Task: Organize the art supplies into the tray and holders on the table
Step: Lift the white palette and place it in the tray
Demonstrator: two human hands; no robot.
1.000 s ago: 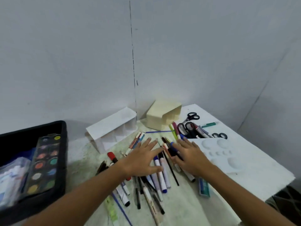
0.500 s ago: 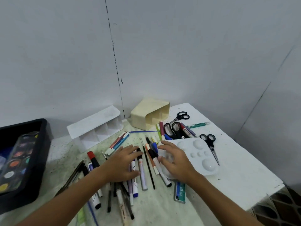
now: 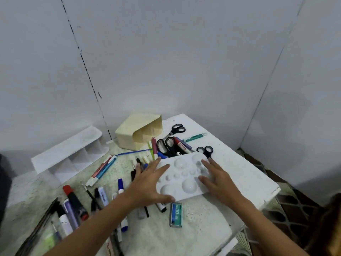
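Black tray barely in shot – just a dark sliver at the far left edge (image 3: 2, 182), contents cut off; pens at bottom left (image 3: 60, 217) run out of frame and blur together, can't count them. Markers under the white palette (image 3: 184, 178) mostly hidden, only tips poke out below its near edge; scissors (image 3: 167, 146) half covered by the palette's far edge, a 2nd pair's handles (image 3: 205, 150) show just past the right fingers.

Left hand (image 3: 147, 183) lies flat, fingers spread, palm down over the palette's left edge w/ thumb along the near corner; right hand (image 3: 215, 179) flat too, fingers straight and splayed on the palette's right side – both pressing or framing it, neither curled round it; whether it's lifted off the counter (image 3: 239, 178) – can't tell.

Cream holder (image 3: 127, 137) on its side near the wall; white divided holder (image 3: 70, 154) also tipped, left of it. Staple box (image 3: 175, 215) lies just near of the palette.
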